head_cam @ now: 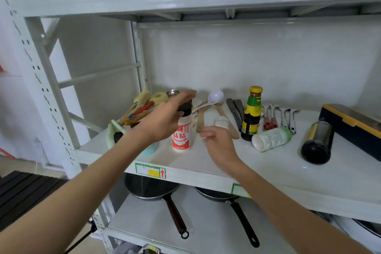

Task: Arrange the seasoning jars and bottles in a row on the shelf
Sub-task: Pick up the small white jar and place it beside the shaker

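Note:
A white seasoning bottle with a red label (181,137) stands upright on the white shelf (288,183). A black-capped jar (185,108) shows just behind it. My left hand (165,118) hovers at these two with fingers spread, holding nothing. My right hand (218,142) grips a small white jar (221,122) at its fingertips, just right of the red-label bottle. A dark sauce bottle with a yellow cap (251,115) stands upright. A white bottle with a green cap (271,138) and a dark oil bottle (317,143) lie on their sides.
A holder with several utensils (140,108) fills the shelf's left end. A white ladle (215,97), wooden spatulas, black tongs and metal spoons (287,118) lie along the back. A navy and yellow box (352,126) sits far right. Two pans (152,189) rest on the lower shelf.

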The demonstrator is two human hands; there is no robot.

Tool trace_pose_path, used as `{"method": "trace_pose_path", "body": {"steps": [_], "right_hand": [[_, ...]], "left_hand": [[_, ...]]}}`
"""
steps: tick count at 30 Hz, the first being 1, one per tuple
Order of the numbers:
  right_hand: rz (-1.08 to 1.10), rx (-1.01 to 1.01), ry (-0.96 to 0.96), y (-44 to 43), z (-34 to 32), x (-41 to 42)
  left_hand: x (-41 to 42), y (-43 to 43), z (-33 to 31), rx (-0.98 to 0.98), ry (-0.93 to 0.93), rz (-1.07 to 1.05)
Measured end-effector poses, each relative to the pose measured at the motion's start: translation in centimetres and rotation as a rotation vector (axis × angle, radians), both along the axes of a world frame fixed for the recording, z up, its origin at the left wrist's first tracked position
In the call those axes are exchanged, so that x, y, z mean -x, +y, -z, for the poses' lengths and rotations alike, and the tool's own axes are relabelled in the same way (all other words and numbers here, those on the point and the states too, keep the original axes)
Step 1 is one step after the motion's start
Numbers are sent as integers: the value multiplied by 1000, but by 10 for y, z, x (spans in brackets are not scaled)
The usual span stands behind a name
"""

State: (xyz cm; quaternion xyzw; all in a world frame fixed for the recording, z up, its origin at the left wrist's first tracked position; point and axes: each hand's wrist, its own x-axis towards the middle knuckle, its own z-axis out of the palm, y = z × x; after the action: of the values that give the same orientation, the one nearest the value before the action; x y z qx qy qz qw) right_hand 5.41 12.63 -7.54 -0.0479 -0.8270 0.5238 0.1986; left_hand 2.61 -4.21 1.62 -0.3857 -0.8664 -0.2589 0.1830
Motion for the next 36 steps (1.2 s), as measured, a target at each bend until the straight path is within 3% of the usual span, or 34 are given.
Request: {"method": "trace_pose_path", "body": {"steps": [4,8,13,23,36], "right_hand": [[95,-1,16,36,-47,4],[151,-378,-139,56,-69,40],[111,-677,-357,63,-55,89],[93,-657,-537,54,-45,98],[156,-573,-280,46,-83,39]], "left_hand": [[-41,27,39,-433,-99,-57],[-47,65,77,-349,-393,-254],[-29,103,93,-406,-521,-390],[-7,138,113,-404,-624,-446],[-30,124,116,-492,-541,-369]]}}
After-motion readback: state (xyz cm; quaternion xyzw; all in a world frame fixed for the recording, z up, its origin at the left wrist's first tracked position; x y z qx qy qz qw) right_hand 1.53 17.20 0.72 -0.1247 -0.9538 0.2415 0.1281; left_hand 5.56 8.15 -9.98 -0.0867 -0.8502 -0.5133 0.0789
